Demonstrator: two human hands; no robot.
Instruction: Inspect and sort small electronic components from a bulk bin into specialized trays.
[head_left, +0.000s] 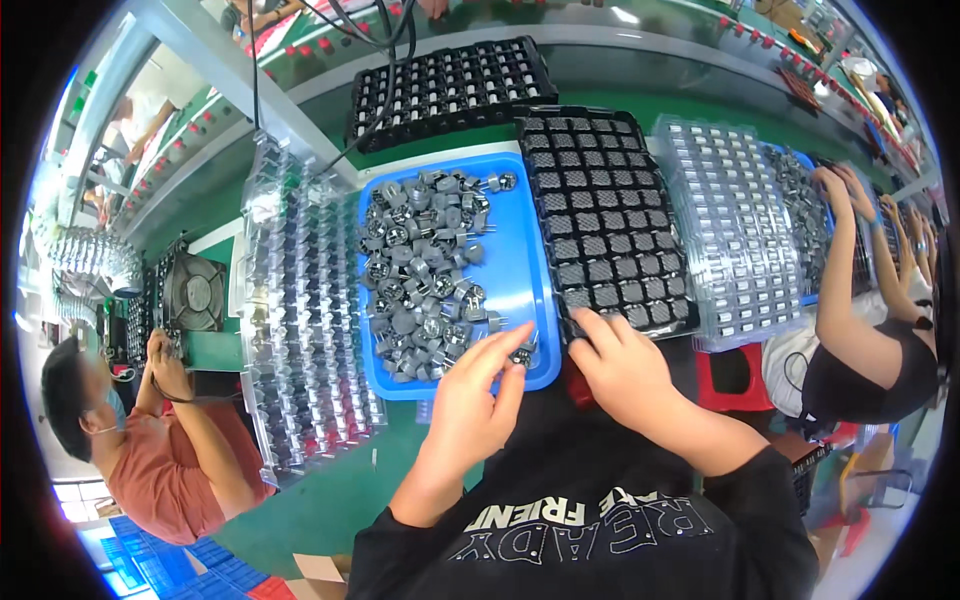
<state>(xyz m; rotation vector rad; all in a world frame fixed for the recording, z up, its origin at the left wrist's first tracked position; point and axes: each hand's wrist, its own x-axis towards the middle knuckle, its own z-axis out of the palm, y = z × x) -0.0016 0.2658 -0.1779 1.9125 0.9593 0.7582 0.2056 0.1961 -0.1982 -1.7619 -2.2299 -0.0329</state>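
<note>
A blue tray (518, 240) lies in front of me, its left part heaped with small round grey parts with metal pins (425, 235). My left hand (470, 405) is over the tray's near right corner. Its thumb and forefinger are closed on one grey pin part (522, 355). To the right of it lies a black compartment tray (610, 220), with textured grey pieces in its cells. My right hand (625, 370) is at that tray's near left corner, its fingers bent down and closed; whatever is between the fingertips is hidden.
Clear plastic trays of small parts stand on the left (310, 320) and right (735, 240). Another black tray (450, 90) sits at the back. A person in an orange shirt (180, 460) works at left beside a fan (193, 292); another person's arms (845, 240) reach in at right.
</note>
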